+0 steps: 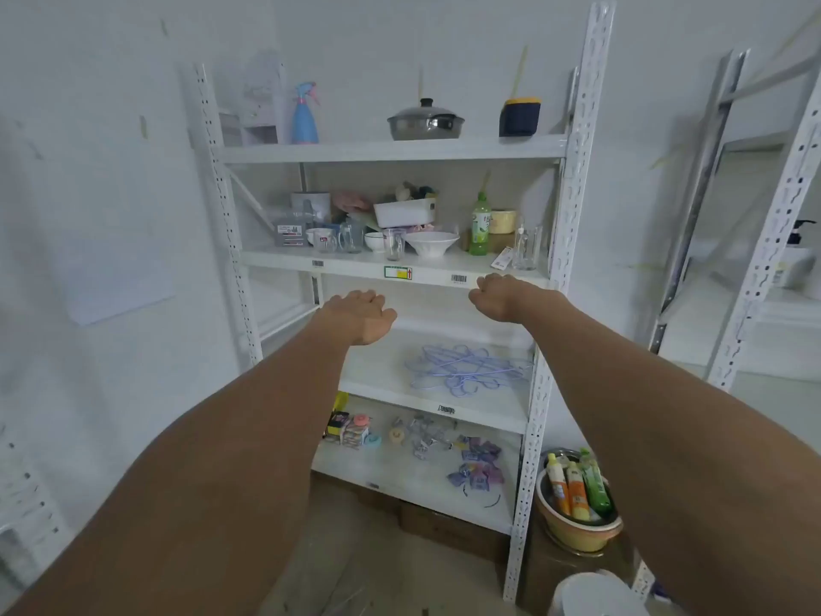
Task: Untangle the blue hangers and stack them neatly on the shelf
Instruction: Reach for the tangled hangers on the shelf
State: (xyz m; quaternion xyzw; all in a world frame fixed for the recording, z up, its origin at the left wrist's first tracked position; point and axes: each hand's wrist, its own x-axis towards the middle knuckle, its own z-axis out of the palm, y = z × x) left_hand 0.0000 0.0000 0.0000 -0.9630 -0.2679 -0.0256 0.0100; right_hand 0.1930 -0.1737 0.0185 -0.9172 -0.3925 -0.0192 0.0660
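Both our forearms reach toward the shelf [426, 400]; our left hand [362, 315] and right hand [497, 295] hang loosely curled, holding nothing, above its tangled blue hangers [466, 369] near the right edge.

No wording can be read anywhere. The white metal shelf rack [400, 272] carries two barcode stickers [459, 278] and a green-bordered label with a red arrow [398, 273] on one shelf's front edge; a dark printed logo [446, 409] lower down is too blurred to read.
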